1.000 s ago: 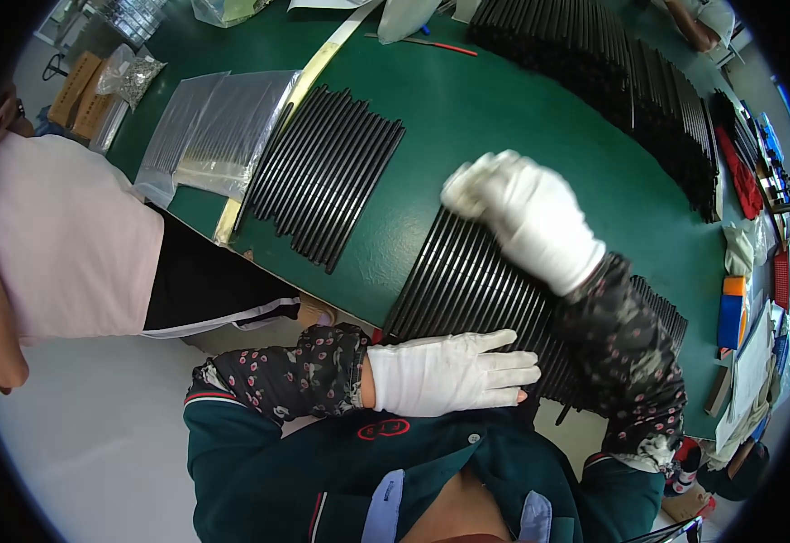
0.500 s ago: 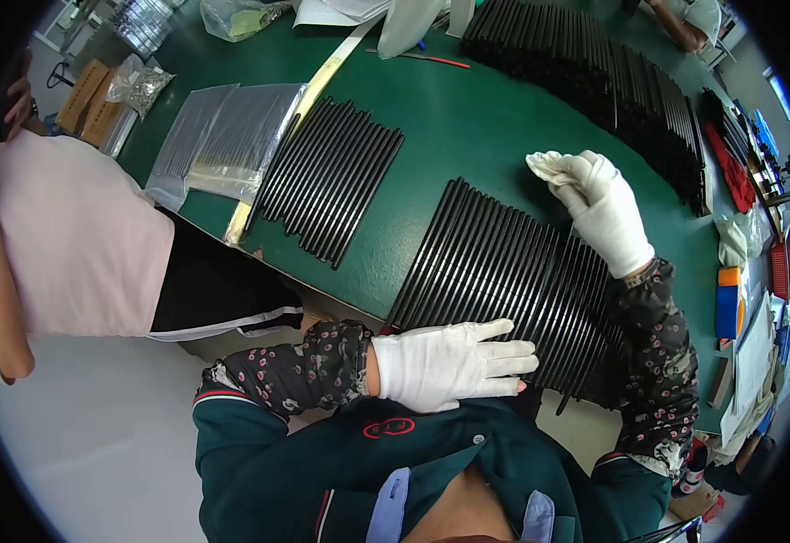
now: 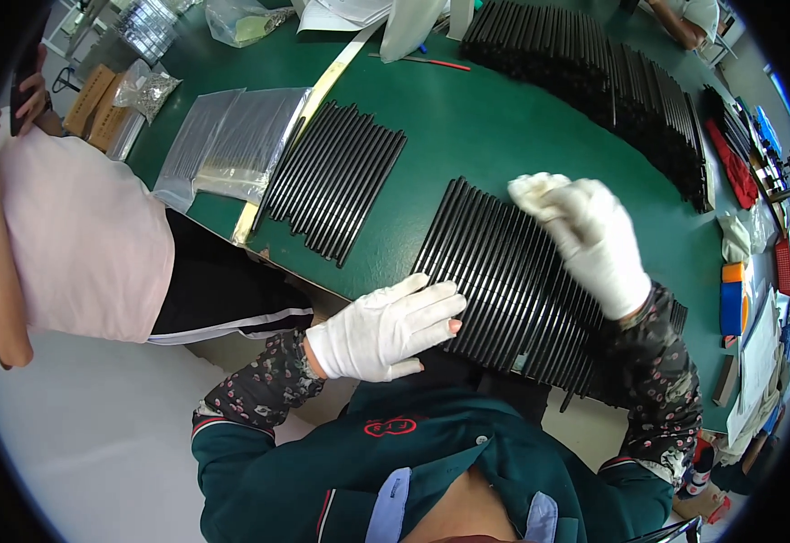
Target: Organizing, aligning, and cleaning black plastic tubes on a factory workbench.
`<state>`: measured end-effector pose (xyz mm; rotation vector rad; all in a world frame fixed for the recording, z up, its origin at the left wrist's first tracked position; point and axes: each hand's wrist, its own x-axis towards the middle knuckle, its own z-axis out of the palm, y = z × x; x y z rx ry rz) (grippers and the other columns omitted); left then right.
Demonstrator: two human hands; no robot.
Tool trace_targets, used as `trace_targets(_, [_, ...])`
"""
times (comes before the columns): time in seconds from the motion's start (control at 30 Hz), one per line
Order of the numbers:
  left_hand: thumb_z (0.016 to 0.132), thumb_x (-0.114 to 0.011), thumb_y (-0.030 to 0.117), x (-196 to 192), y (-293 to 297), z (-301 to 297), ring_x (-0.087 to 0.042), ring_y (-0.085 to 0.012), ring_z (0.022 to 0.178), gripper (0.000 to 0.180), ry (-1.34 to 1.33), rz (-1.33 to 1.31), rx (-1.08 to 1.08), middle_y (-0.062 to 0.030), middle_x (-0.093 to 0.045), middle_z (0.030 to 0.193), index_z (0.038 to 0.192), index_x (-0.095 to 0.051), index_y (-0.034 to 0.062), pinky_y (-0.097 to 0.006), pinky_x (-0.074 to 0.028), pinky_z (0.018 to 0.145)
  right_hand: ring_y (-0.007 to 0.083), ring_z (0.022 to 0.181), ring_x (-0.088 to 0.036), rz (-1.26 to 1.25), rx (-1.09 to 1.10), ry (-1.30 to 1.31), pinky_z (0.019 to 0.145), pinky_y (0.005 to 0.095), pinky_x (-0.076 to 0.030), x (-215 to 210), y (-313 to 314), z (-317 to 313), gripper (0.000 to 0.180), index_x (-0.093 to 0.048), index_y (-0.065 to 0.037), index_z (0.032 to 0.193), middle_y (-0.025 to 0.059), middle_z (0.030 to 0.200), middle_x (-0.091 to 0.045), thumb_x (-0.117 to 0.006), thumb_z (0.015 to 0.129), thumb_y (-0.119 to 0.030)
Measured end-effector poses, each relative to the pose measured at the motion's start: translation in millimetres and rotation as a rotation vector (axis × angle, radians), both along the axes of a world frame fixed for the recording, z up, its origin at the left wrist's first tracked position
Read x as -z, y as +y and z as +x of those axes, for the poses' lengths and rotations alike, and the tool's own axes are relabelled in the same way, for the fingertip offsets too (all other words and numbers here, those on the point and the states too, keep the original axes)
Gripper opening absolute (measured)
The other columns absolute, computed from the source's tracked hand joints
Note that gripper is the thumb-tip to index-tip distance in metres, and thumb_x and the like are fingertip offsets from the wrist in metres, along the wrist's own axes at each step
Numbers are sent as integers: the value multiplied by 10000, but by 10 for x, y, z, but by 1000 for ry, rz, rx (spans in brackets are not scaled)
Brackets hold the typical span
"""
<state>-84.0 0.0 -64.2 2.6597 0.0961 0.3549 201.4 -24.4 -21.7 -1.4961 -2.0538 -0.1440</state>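
A row of slim black rods (image 3: 494, 271) lies side by side on the green table, its near ends reaching the front edge. My left hand (image 3: 390, 330), in a white glove with bare fingertips showing, is open with fingers stretched out over the near left corner of the row. Whether it presses on the rods I cannot tell. My right hand (image 3: 599, 240), also gloved in white, is closed on a crumpled white cloth (image 3: 533, 188) above the far right part of the row. A smaller group of black rods (image 3: 336, 181) lies further left.
Clear plastic bags of rods (image 3: 241, 136) lie at the left beside a yellowish strip (image 3: 327, 77). Long stacks of black rods (image 3: 576, 54) fill the far right. A red pen-like stick (image 3: 445, 63) lies at the back. Another person (image 3: 69, 235) stands at the left.
My left hand has slid left and away from the middle of the near rod ends. The right hand with the cloth has shifted slightly left and nearer, over the rods.
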Motion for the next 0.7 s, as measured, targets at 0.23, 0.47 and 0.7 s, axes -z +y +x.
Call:
trace_targets(0.23, [649, -750, 258, -5, -10, 5, -414, -344, 1307, 690, 60, 11, 30, -181, -464, 1355, 1240, -514, -10, -486, -312, 1103, 250, 711, -610, -108, -391, -267, 601, 355, -524, 166, 364, -809, 120, -556, -68, 833, 73, 733, -578, -614, 731, -94])
trace_targets(0.47, [540, -800, 210, 74, 3, 13, -478, -337, 1235, 779, -46, -12, 11, -176, -487, 1321, 1223, -487, 3, -476, -400, 1018, 262, 751, -641, -72, -426, -31, 660, 356, -540, -13, 437, -744, 212, -596, -45, 928, 91, 809, -636, -644, 723, -67])
trace_targets(0.7, [536, -792, 224, 32, 41, 40, -495, -341, 1220, 768, -56, 29, 24, -173, -516, 1295, 1206, -499, -9, -473, -411, 1017, 288, 775, -624, -135, 137, -304, 693, 388, -527, 218, 865, -57, 62, -620, -54, 834, 104, 780, -625, -597, 787, -86])
